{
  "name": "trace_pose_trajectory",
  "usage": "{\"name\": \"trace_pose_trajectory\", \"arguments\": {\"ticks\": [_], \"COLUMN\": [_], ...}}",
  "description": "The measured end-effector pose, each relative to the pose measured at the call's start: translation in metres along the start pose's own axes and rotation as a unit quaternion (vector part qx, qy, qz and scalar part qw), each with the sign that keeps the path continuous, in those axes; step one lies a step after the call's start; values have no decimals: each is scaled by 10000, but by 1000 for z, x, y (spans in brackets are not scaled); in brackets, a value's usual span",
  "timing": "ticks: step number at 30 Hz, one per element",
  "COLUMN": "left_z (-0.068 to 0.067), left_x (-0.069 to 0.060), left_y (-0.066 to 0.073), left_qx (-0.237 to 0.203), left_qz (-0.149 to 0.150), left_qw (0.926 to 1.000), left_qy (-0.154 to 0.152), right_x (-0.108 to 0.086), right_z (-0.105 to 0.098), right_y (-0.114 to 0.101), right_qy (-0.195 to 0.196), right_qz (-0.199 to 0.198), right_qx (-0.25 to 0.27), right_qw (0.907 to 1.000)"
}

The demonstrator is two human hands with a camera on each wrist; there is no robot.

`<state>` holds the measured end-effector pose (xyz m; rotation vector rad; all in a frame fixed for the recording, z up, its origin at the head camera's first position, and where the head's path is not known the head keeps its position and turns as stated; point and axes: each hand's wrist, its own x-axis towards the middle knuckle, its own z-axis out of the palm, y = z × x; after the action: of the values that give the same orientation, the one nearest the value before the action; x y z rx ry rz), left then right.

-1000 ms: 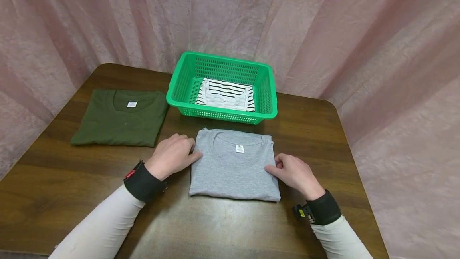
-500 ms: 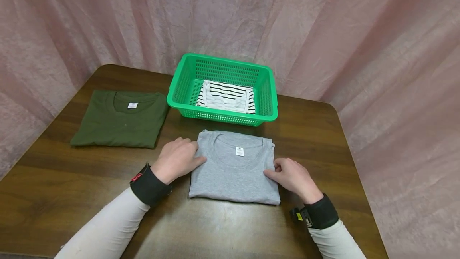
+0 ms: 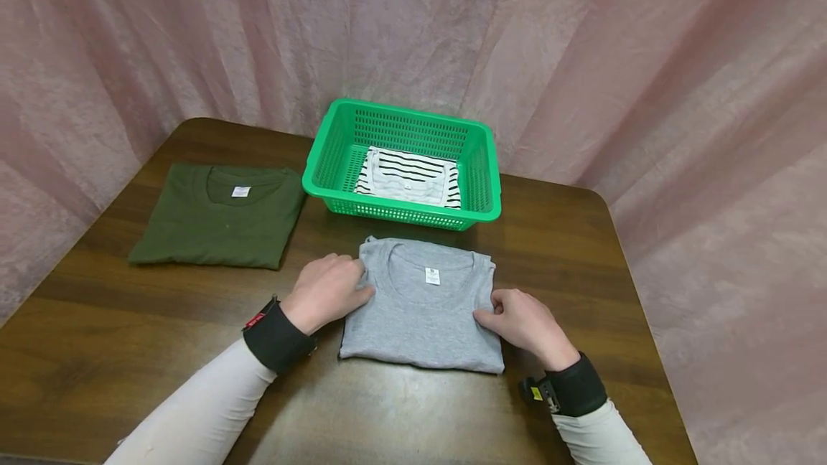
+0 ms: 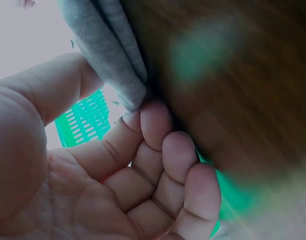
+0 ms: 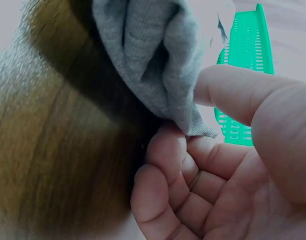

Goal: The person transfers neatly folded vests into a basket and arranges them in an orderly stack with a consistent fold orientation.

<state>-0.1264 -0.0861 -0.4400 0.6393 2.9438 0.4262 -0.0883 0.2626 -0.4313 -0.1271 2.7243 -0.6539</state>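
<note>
A folded grey T-shirt (image 3: 423, 321) lies on the table with its neckline toward the basket and a white label inside the collar. My left hand (image 3: 328, 291) grips its left edge, thumb on top. In the left wrist view, the curled fingers (image 4: 155, 125) meet the underside of the folded grey cloth (image 4: 105, 45). At the opposite edge, my right hand (image 3: 528, 323) pinches the shirt in the same way. The right wrist view has the thumb (image 5: 233, 90) against the grey layers (image 5: 153, 55) and the other fingertips tucked low beside the tabletop.
Behind the grey shirt stands a green plastic basket (image 3: 400, 214) with a folded black-and-white striped shirt (image 3: 410, 176) inside. To the left lies a folded dark green T-shirt (image 3: 220, 224) on the brown wooden table (image 3: 555, 235). A pink curtain (image 3: 413, 27) hangs behind the table.
My left hand has shifted a little to the right, with its thumb farther over the grey T-shirt's edge. My right hand keeps its hold. The head view has tilted slightly.
</note>
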Motion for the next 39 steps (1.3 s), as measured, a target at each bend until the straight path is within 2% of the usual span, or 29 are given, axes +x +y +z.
{"name": "trace_pose_trajectory", "arguments": {"ticks": [10,18,25,32,39], "left_z": [1,2,3,0,-2], "left_x": [1,0,-1,-3,-3], "left_y": [5,9,8,8,8], "left_qx": [-35,-273,-528,-721,-980], "left_qz": [29,200,259,445,566], "left_qw": [10000,9988,9979,9960,9933], "left_qy": [62,352,279,293,219], "right_x": [-1,-4,-8,-7,-8], "right_z": [2,1,2,3,3], "right_y": [-4,-4,-4,-4,-4], "right_qy": [6,142,277,365,363], "right_qz": [74,55,40,-136,-68], "right_qx": [-35,127,392,658,975], "right_qw": [10000,9998,9988,9971,9945]}}
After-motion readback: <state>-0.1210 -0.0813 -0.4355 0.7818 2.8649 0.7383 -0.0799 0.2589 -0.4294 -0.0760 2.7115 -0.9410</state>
